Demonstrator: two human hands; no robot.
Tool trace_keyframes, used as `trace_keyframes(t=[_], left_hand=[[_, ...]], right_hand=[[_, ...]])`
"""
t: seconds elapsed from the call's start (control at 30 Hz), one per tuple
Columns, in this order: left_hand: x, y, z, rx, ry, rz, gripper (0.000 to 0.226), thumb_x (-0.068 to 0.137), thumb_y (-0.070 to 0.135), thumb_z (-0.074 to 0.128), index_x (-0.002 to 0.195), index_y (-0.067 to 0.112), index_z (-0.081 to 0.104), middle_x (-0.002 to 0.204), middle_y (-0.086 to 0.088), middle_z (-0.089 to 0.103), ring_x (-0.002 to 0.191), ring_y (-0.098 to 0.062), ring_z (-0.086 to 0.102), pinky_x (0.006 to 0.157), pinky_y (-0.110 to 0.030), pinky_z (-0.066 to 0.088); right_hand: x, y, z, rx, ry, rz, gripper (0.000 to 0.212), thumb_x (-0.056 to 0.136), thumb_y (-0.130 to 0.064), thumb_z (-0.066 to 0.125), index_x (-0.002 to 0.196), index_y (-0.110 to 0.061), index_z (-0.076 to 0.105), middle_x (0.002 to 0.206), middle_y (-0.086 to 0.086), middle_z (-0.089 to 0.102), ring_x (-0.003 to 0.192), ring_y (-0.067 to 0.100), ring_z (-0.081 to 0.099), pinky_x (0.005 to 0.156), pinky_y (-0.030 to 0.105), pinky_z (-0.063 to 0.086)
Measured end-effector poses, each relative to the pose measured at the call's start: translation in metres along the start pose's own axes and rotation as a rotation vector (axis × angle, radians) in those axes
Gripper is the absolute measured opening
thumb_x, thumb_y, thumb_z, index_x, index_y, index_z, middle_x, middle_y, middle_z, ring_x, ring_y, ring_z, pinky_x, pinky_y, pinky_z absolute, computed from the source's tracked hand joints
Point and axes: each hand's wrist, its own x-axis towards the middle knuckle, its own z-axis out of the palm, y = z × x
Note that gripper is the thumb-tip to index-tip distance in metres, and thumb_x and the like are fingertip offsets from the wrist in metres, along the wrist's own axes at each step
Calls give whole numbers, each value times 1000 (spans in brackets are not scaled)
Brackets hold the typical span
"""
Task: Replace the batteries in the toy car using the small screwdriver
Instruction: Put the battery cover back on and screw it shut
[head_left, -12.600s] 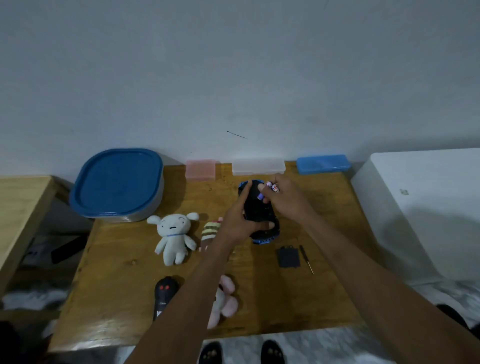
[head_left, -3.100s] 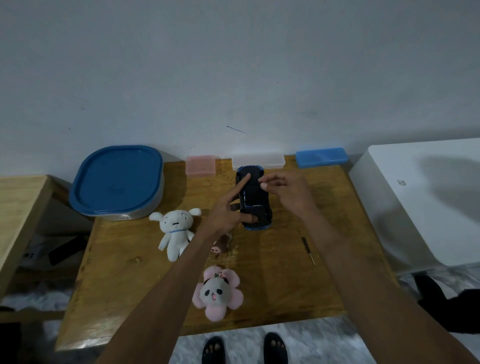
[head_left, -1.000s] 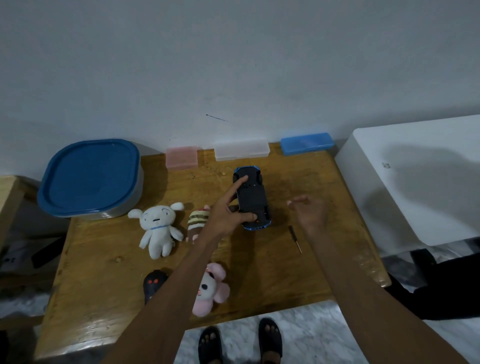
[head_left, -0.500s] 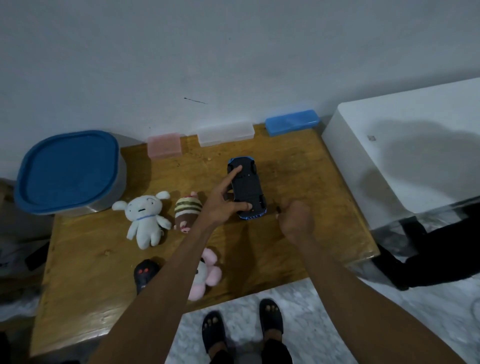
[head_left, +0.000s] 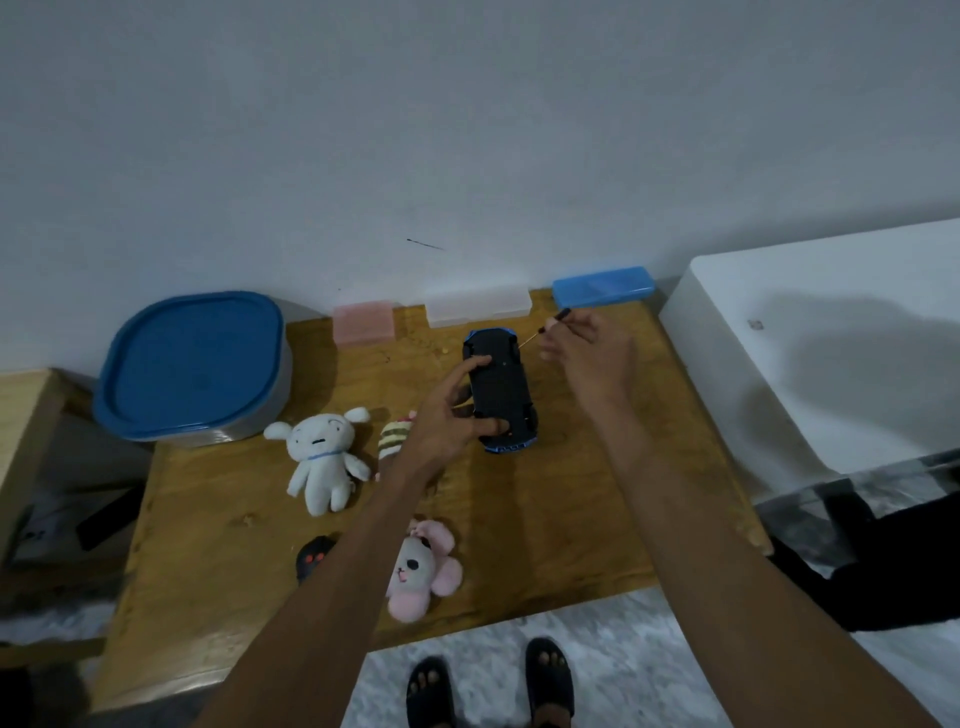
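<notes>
From the head view, I held the toy car (head_left: 501, 389) upside down on the wooden surface (head_left: 561, 509), my left hand (head_left: 447, 421) gripping its side, fingers (head_left: 470, 370) curled over the black underside. My right hand (head_left: 592, 358) pinched the small screwdriver (head_left: 545, 328) just beside the car's far end. Against the grey wall stood a blue-lidded tub (head_left: 192, 364) and three shut boxes, pink (head_left: 362, 323), clear (head_left: 478, 307) and blue (head_left: 602, 286); I could not tell their contents. Plush toys (head_left: 322, 457) lay near my left arm.
</notes>
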Motion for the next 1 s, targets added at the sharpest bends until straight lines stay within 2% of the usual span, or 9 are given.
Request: trace_keyframes(t=[0.13, 0.27, 0.57, 0.83, 1.0], left_hand=[[-3, 6, -6, -2, 11, 24, 82, 73, -12, 81, 141, 24, 52, 125, -2, 65, 110, -19, 67, 74, -27, 60], [-3, 8, -13, -12, 17, 24, 82, 73, -11, 81, 140, 27, 53, 127, -3, 64, 112, -24, 67, 78, -33, 62], [-4, 10, -18, -27, 22, 34, 82, 72, -13, 80, 140, 26, 53, 125, -1, 65, 114, -25, 67, 84, -37, 62], [-3, 7, -15, -23, 27, 23, 82, 71, -13, 81, 138, 28, 55, 125, -3, 65, 116, -28, 65, 91, -48, 60], [-4, 5, -14, -40, 16, 13, 82, 72, -16, 78, 138, 25, 54, 123, -3, 66, 115, -28, 66, 89, -43, 61]], right_hand=[[3, 1, 15, -93, -77, -54, 4, 94, -11, 68, 94, -15, 67, 84, 3, 74, 70, 10, 73, 66, 22, 60], [4, 8, 23, -145, -112, -68, 7, 94, -12, 69, 92, -18, 67, 83, 3, 75, 74, 16, 75, 70, 30, 63], [5, 13, 32, -196, -113, -128, 4, 94, -12, 67, 98, -14, 67, 88, 5, 73, 76, 14, 73, 68, 23, 61], [5, 20, 29, -151, -70, -110, 3, 94, -11, 68, 97, -11, 68, 87, 8, 74, 76, 17, 75, 71, 31, 63], [4, 23, 27, -150, -67, -112, 12, 94, -11, 68, 89, -21, 65, 86, 8, 74, 76, 17, 75, 72, 33, 64]])
